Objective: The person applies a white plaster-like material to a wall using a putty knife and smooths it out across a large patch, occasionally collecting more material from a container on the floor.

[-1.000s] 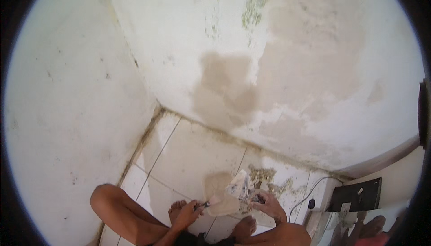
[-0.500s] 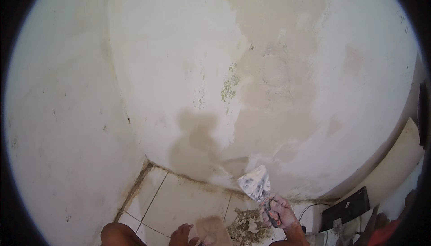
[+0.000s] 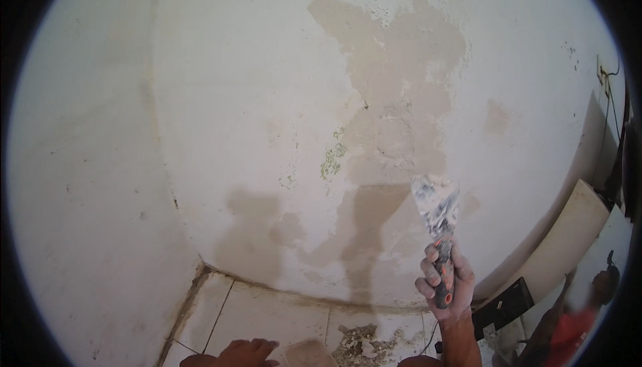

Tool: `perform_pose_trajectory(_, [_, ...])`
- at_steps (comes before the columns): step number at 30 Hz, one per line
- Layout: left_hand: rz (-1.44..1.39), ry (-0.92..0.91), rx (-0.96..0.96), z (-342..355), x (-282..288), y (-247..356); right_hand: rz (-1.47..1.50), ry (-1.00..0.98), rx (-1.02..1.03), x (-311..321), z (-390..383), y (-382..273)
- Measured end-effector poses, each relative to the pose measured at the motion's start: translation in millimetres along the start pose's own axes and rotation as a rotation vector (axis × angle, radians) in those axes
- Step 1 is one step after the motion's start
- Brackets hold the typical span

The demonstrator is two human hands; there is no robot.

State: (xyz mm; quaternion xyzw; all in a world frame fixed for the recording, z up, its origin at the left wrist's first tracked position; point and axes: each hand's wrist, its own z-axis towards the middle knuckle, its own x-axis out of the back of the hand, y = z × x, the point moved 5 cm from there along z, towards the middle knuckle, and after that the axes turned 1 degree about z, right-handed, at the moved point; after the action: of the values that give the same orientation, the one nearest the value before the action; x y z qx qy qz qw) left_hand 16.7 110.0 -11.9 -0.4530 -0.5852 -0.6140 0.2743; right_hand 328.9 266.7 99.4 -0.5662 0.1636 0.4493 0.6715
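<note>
Right hand (image 3: pixel 461 283), fingers curled round a black-and-orange-handled metal scraper (image 3: pixel 438 212), now rises, taking work up the beige-patched white wall (image 3: pixel 384 129); left hand unseen.

Left foot (image 3: pixel 246 352) and tan tray (image 3: pixel 307 352) are both cut off by the lower edge. Right hand (image 3: pixel 460 281) partly hides the putty knife's handle (image 3: pixel 444 288) — whether the blade (image 3: pixel 437 205) meets the wall (image 3: pixel 234 113) cannot be told.

Scraper (image 3: pixel 436 205) in R hand (image 3: pixel 459 283), in front of back wall (image 3: pixel 254 126). Below, on flr (image 3: pixel 267 303): rubble (image 3: pixel 364 344), w/ flat pc (image 3: pixel 309 353) just L. Panel (image 3: pixel 505 308) R of hand; side wall (image 3: pixel 87 200) L.
</note>
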Motion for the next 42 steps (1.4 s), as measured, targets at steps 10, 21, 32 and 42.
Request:
perform_pose_trajectory(10, [-0.029, 0.076, -0.169, 2, -2, 15, -0.790, -0.024, 0.601, -69, 45, -39])
perform_pose_trajectory(21, [0.037, 0.125, -0.249, -14, -4, 25, -2.676, -0.645, 0.989, -119, 119, -2])
perform_pose_trajectory(32, [-0.081, 0.067, -0.368, -4, -7, 35, -3.129, -1.024, 0.686, -147, 167, 27])
perform_pose_trajectory(42, [-0.114, 0.153, -0.395, -12, -1, 30, -3.184, -0.798, 0.835, -170, 191, -16])
